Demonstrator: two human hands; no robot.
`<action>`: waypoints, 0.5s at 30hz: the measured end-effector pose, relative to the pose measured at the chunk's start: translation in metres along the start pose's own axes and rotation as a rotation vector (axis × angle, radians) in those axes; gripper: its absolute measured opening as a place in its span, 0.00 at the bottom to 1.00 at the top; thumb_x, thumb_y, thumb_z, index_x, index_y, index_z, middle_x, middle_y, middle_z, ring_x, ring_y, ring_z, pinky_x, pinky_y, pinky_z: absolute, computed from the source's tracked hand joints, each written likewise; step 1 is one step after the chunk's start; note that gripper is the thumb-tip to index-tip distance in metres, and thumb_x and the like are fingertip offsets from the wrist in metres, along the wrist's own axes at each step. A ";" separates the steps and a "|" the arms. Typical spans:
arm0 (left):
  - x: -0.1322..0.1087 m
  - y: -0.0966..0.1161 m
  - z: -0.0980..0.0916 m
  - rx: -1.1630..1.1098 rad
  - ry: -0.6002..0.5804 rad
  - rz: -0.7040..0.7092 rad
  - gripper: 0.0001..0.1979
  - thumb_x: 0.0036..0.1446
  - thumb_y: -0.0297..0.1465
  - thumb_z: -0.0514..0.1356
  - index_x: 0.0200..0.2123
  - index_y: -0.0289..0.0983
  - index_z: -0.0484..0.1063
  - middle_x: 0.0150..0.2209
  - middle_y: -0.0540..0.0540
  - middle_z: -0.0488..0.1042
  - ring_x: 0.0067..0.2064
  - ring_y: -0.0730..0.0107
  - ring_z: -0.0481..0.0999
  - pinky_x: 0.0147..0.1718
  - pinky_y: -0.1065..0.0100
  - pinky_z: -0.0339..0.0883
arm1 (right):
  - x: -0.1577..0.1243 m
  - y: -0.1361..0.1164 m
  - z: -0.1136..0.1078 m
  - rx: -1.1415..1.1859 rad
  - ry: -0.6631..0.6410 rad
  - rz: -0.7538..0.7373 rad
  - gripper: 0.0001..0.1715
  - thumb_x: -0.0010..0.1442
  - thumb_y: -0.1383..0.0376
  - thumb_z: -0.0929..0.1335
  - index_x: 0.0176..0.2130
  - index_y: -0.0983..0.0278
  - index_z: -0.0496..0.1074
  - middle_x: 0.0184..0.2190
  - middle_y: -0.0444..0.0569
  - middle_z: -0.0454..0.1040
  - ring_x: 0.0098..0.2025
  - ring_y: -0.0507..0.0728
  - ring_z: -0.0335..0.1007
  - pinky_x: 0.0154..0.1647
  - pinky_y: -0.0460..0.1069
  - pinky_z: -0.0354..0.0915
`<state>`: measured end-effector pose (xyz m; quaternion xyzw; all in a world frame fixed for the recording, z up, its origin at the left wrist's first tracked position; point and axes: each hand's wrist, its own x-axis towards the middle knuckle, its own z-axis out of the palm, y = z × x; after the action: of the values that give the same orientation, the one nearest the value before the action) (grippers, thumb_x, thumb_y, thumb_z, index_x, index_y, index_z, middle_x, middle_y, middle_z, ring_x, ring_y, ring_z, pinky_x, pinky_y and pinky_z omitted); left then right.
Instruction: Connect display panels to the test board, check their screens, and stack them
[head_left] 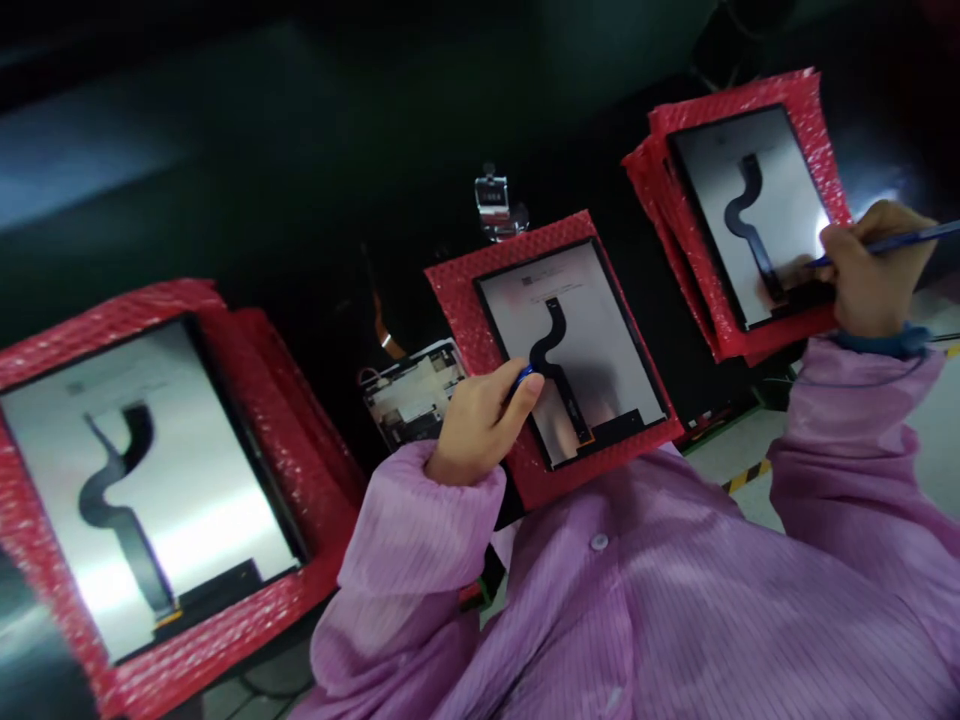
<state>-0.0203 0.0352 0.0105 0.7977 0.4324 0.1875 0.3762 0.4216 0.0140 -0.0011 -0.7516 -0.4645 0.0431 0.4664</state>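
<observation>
- Left hand (480, 415): fingers curled together, thumb and forefinger pinched on a small blue piece (525, 375) (too little of it shows to name it).
- Middle panel (600, 350): lies flat under the left fingertips on a red bubble-wrap sheet (465, 290). The blue piece touches its black flex cable (551, 335).
- Right hand (870, 265): closed around a blue pen (900, 240), with the tip down at the fingers' far side.
- Right panel (720, 170): under the pen tip, on top of a red bubble-wrap stack (810, 110).
- Blue wrist strap (881, 343): around the right wrist, just behind the hand.
- Circuit board (412, 395): just beside the left hand, on its outer side.
- Left panel (202, 500): well apart from the left hand, further out past the circuit board, on red wrap.
- Clear block (493, 200): beyond the left hand, past the middle panel's far edge.
</observation>
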 end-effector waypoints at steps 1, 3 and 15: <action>0.000 0.000 0.000 0.003 0.000 -0.001 0.23 0.71 0.47 0.48 0.25 0.41 0.53 0.19 0.55 0.53 0.20 0.73 0.56 0.23 0.68 0.49 | -0.001 0.001 0.002 -0.022 0.021 0.031 0.24 0.57 0.70 0.72 0.21 0.57 0.55 0.16 0.37 0.58 0.17 0.46 0.56 0.20 0.45 0.49; 0.000 -0.001 0.000 0.001 0.002 -0.001 0.22 0.70 0.46 0.48 0.25 0.41 0.54 0.19 0.55 0.54 0.20 0.73 0.57 0.23 0.68 0.48 | -0.005 -0.002 0.003 -0.052 0.001 0.081 0.26 0.55 0.76 0.73 0.20 0.59 0.56 0.15 0.39 0.62 0.17 0.46 0.59 0.20 0.44 0.53; 0.000 0.000 -0.003 -0.009 0.004 -0.001 0.26 0.71 0.51 0.47 0.25 0.41 0.52 0.18 0.55 0.52 0.20 0.73 0.55 0.22 0.67 0.49 | -0.011 -0.010 -0.002 -0.036 -0.104 0.033 0.25 0.51 0.77 0.74 0.18 0.60 0.59 0.16 0.42 0.66 0.17 0.48 0.64 0.21 0.46 0.58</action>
<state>-0.0220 0.0359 0.0126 0.7955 0.4326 0.1909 0.3789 0.4096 0.0058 0.0029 -0.7641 -0.4765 0.0814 0.4272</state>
